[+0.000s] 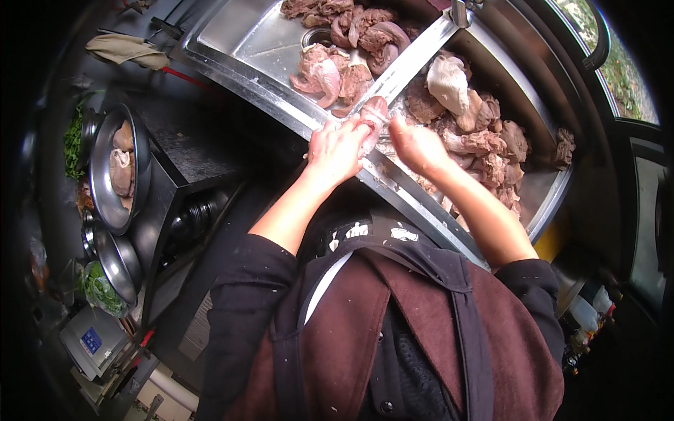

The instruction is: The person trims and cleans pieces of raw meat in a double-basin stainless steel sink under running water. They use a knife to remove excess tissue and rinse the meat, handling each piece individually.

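Note:
My left hand (337, 147) grips a piece of meat, seemingly a tongue (374, 120), over the front end of the divider (408, 63) of a steel double sink. Just to its right, my right hand (416, 144) is closed near the meat; whether it holds anything is hidden. Several cooked-looking tongues and meat pieces (376, 39) lie in the left basin around the drain (317, 38). A larger heap of meat (487, 152) fills much of the right basin, with a pale piece (448, 84) on top.
A faucet (461, 13) stands at the divider's far end. To the left, a steel bowl (142, 173) with meat pieces, other metal bowls (118, 263), bagged greens (102, 289) and a scale (93, 339) stand on a counter. A beige cloth (126, 51) lies beyond the sink's left side.

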`<state>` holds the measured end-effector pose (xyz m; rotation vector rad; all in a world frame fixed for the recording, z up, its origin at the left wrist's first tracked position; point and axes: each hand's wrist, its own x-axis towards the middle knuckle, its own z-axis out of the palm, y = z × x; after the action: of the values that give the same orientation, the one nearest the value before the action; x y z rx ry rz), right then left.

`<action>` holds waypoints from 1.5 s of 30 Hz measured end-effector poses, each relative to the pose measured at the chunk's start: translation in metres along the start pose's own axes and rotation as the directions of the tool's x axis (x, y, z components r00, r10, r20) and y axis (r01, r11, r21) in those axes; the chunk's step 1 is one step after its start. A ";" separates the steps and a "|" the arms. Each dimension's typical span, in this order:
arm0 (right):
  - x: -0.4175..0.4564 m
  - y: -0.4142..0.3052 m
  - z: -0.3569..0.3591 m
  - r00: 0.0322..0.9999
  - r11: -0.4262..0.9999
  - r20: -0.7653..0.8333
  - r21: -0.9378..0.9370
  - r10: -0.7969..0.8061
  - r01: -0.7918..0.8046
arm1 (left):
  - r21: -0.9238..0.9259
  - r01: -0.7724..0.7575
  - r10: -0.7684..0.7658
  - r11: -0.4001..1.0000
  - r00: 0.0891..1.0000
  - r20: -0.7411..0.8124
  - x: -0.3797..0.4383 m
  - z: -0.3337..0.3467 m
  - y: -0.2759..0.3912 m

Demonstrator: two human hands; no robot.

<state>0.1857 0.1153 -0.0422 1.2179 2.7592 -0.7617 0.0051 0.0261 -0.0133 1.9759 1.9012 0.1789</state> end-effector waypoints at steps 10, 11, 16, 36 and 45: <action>0.034 0.038 0.033 0.972 0.986 -0.166 0.018 0.166 -0.165 | -0.003 0.010 -0.010 1.000 0.999 -0.031 0.007 0.002 -0.004; 0.030 0.048 0.025 0.963 0.984 -0.211 0.098 0.167 -0.149 | -0.005 0.020 -0.020 1.000 0.999 -0.025 0.005 0.002 -0.003; 0.005 0.007 -0.001 1.000 0.999 -0.022 -0.044 0.021 -0.022 | 0.023 0.042 -0.042 0.999 0.999 -0.002 0.006 0.006 -0.005; 0.026 0.015 0.025 0.988 0.999 -0.154 0.029 0.030 -0.026 | -0.155 0.125 -0.120 0.980 0.992 0.039 0.006 -0.006 -0.013; 0.004 -0.004 0.011 0.998 0.998 0.009 0.023 -0.065 0.065 | -0.171 0.123 -0.117 0.978 0.992 0.045 0.003 -0.011 -0.013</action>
<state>0.1783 0.1107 -0.0510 1.1301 2.8028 -0.8044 -0.0107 0.0309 -0.0081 1.7348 1.9074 0.2650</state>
